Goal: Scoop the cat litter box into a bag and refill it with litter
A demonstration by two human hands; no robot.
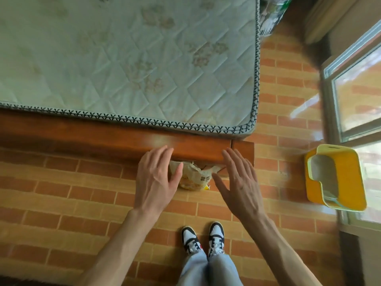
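A crumpled pale yellow litter bag (195, 178) lies on the floor, half tucked under the wooden bed frame. My left hand (156, 180) hovers over its left end, fingers spread, holding nothing. My right hand (239, 182) is stretched out just right of the bag, also open and empty. The yellow litter box (338, 178) with a pale green rim stands on the floor at the right, near the window, with grey litter inside. No scoop is in view.
The wooden bed frame (123, 141) carries a quilted mattress (123, 58) that fills the upper left. Brick-pattern floor (82, 193) runs around it. A window frame (350, 100) sits at the right. My two shoes (204, 240) stand below the bag.
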